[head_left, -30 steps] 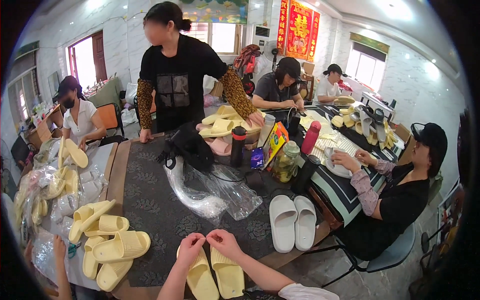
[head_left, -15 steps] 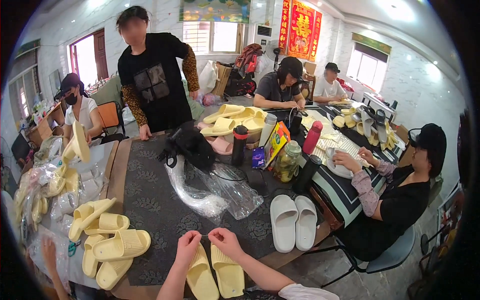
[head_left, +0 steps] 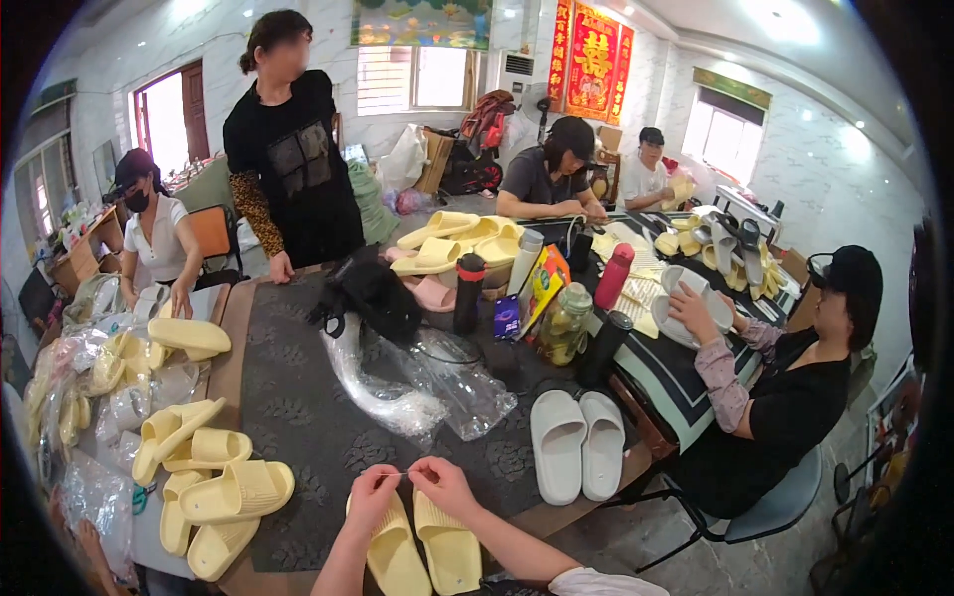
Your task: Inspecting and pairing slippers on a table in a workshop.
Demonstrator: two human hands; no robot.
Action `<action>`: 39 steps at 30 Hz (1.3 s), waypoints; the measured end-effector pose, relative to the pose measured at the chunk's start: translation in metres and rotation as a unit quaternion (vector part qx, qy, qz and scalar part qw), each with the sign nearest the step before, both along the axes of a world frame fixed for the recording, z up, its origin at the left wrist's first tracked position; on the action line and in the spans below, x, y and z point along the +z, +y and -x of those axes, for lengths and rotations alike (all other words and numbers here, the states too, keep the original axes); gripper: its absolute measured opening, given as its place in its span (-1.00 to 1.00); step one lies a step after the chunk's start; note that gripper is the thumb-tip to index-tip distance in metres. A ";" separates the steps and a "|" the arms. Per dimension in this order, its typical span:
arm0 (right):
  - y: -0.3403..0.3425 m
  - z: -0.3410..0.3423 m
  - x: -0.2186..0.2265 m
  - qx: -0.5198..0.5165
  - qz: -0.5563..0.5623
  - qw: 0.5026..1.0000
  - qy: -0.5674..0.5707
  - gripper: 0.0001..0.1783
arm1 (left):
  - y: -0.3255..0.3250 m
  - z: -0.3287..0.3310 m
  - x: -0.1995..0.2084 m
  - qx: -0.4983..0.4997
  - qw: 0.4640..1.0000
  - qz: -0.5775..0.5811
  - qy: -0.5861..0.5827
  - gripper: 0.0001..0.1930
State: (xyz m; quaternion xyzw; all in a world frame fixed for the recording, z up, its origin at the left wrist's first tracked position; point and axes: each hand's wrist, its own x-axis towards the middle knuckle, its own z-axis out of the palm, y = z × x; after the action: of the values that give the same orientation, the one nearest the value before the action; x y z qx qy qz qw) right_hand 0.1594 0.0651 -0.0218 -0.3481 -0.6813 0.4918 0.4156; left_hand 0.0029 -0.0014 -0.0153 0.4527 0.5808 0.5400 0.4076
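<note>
Tiny strand [head_left: 403, 474] indistinct, left forearm [head_left: 343, 554] cropped

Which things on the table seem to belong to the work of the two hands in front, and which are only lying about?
Seemingly in the work:
thin strand, held between left hand and right hand
yellow slippers beneath the hands

Seemingly just lying about:
grey slippers
clear plastic
glass jar
pink bottle

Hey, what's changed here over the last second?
The standing co-worker moved left, drawing a hand back from the heaped yellow slippers. At right, a seated co-worker lifted and tilted a grey slipper. Your left hand and right hand still pinch a thin strand over the yellow pair, and the grey pair stayed put.
</note>
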 end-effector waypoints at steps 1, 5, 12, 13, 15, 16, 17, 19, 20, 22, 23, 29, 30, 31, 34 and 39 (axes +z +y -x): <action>0.000 0.002 -0.001 -0.002 -0.004 1.000 0.000 -0.84 | -0.002 0.004 -0.004 0.032 0.999 -0.012 -0.031 -0.91; -0.004 0.002 0.006 0.020 0.021 1.000 0.004 -0.81 | -0.005 0.010 -0.004 0.041 0.998 -0.014 -0.042 -0.90; -0.002 0.003 -0.004 0.003 0.040 0.999 0.023 -0.82 | -0.004 0.007 -0.010 0.050 0.998 -0.012 -0.036 -0.91; -0.002 0.002 0.000 0.011 0.024 1.000 0.001 -0.82 | -0.004 0.008 -0.011 0.061 0.995 -0.013 -0.073 -0.91; -0.001 0.003 0.003 0.030 -0.039 0.998 -0.033 -0.82 | -0.004 0.010 -0.011 0.075 0.991 -0.013 -0.110 -0.91; -0.002 0.003 0.006 0.032 -0.038 0.998 -0.033 -0.82 | -0.004 0.010 -0.011 0.049 0.998 -0.012 -0.040 -0.91; -0.003 0.002 0.012 0.039 -0.047 0.998 -0.034 -0.82 | -0.004 0.010 -0.010 0.024 0.999 -0.010 0.031 -0.90; -0.003 0.002 0.011 0.045 -0.057 0.997 -0.035 -0.83 | -0.003 0.005 -0.008 0.027 1.000 -0.004 0.013 -0.90; -0.001 0.002 0.003 0.027 -0.008 1.000 -0.009 -0.82 | -0.003 0.004 -0.007 0.028 1.000 0.000 -0.006 -0.89; 0.001 0.003 -0.005 0.009 0.040 0.999 0.016 -0.82 | -0.002 0.007 -0.011 0.038 0.999 -0.011 -0.015 -0.90; 0.001 0.004 -0.007 0.012 0.049 0.999 0.018 -0.82 | -0.002 0.010 -0.014 0.050 0.998 -0.021 -0.025 -0.90; -0.002 0.001 0.008 0.039 -0.028 0.998 -0.040 -0.82 | -0.002 0.006 -0.012 0.032 0.999 -0.002 0.040 -0.91; -0.003 0.001 0.006 0.030 0.003 0.999 -0.022 -0.82 | -0.002 0.007 -0.013 0.040 0.998 0.014 0.037 -0.91; -0.003 0.002 0.002 0.028 0.001 0.999 -0.022 -0.82 | -0.003 0.007 -0.015 0.038 0.999 0.012 0.037 -0.91; -0.001 0.002 0.000 0.008 0.091 0.995 0.048 -0.82 | -0.002 0.009 -0.015 0.079 0.993 -0.022 -0.079 -0.92; -0.004 0.001 0.014 0.049 -0.013 0.998 -0.035 -0.83 | -0.003 0.004 -0.009 0.012 1.000 -0.008 0.023 -0.92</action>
State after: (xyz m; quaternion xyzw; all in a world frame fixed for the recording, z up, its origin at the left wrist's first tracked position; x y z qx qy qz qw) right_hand 0.1586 0.0614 -0.0082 -0.3260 -0.7179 0.4899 0.3719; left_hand -0.0011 -0.0045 -0.0244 0.4612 0.5909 0.5388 0.3845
